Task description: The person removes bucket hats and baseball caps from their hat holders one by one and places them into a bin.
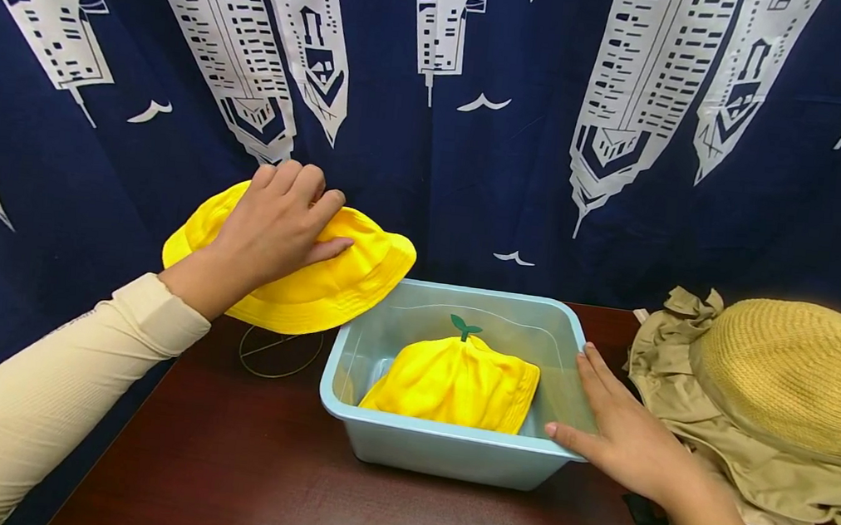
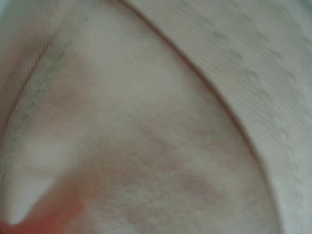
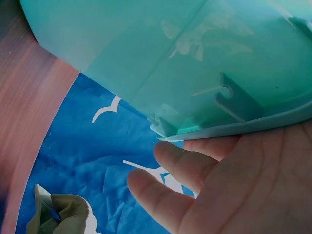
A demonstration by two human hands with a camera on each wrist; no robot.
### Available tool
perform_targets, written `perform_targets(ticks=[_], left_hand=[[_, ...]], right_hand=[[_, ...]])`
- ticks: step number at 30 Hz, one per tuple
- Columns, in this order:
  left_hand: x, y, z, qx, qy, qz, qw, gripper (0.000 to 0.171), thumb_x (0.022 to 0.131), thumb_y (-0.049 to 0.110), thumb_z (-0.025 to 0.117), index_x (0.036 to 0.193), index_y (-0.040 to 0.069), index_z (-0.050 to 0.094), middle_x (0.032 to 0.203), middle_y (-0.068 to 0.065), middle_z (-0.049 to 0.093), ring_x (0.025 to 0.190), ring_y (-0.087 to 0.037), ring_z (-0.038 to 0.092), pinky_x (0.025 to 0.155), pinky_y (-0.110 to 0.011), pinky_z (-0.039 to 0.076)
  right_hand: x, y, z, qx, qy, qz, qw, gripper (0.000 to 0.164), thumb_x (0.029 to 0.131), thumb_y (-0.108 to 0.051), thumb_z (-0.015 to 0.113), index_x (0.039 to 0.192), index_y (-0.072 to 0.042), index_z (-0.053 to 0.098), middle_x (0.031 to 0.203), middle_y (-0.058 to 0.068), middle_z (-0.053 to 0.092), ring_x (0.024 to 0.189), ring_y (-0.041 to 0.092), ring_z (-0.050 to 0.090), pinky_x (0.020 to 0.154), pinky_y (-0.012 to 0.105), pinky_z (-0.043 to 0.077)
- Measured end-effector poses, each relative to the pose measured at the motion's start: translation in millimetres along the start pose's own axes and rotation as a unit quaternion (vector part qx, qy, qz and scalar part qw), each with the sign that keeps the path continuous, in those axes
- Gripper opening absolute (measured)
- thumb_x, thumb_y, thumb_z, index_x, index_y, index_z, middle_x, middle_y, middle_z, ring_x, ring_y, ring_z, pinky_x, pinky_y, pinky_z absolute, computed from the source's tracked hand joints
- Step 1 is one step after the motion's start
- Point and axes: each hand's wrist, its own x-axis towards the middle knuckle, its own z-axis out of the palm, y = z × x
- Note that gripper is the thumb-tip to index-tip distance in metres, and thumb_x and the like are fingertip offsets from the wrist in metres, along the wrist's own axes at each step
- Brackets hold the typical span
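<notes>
My left hand [image 1: 274, 216] grips a yellow brimmed hat [image 1: 360, 261] by its crown, palm down, fingers bent over the fabric. The hat hangs left of a light blue plastic bin [image 1: 448, 457]. Inside the bin lies a second yellow hat [image 1: 447, 382] with a small green sprout [image 1: 465, 328] on top. My right hand [image 1: 623, 434] rests on the bin's right rim, thumb near the front corner. In the right wrist view its fingers [image 3: 185, 165] extend fairly straight beside the rim. Pale fabric [image 2: 146, 122] fills the left wrist view, blurred.
A thin wire ring [image 1: 279, 375] stands on the dark wooden table [image 1: 261, 449] below the held hat. At right are a straw-coloured hat [image 1: 801, 371] and a khaki fabric brim [image 1: 755, 467]. A navy curtain [image 1: 472, 184] with white buildings hangs behind.
</notes>
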Motion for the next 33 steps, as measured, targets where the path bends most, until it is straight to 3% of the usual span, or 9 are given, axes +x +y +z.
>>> perform_targets(ticks=[7, 26, 33], left_hand=[[24.6, 16.3, -10.5, -0.003, 0.017, 0.025, 0.9995, 0.051, 0.092, 0.050, 0.064, 0.101, 0.002, 0.054, 0.084, -0.014, 0.040, 0.074, -0.033, 0.039, 0.060, -0.041, 0.032], [82.1, 76.6, -22.8, -0.002, 0.035, 0.031, 0.9989, 0.051, 0.096, 0.055, 0.051, 0.108, 0.006, 0.056, 0.091, -0.013, 0.045, 0.081, -0.030, 0.042, 0.065, -0.039, 0.034], [97.3, 98.0, -27.6, 0.016, 0.001, 0.010, 0.9998, 0.053, 0.096, 0.058, 0.048, 0.112, 0.008, 0.057, 0.098, -0.013, 0.048, 0.087, -0.030, 0.043, 0.066, -0.039, 0.036]], right_hand=[[-0.2, 0.7, 0.1, -0.002, 0.000, 0.001, 1.000, 0.103, 0.090, -0.052, 0.066, 0.156, 0.005, 0.012, 0.164, 0.019, 0.004, 0.144, 0.046, 0.023, 0.104, 0.066, 0.031], [0.7, 0.2, -1.3, -0.009, -0.004, 0.006, 1.000, 0.103, 0.090, -0.055, 0.064, 0.156, 0.004, 0.012, 0.165, 0.019, 0.003, 0.145, 0.044, 0.022, 0.106, 0.065, 0.030], [0.8, 0.7, -1.1, -0.010, -0.008, 0.008, 1.000, 0.102, 0.091, -0.055, 0.064, 0.157, 0.003, 0.011, 0.165, 0.019, 0.003, 0.145, 0.044, 0.022, 0.105, 0.065, 0.030]])
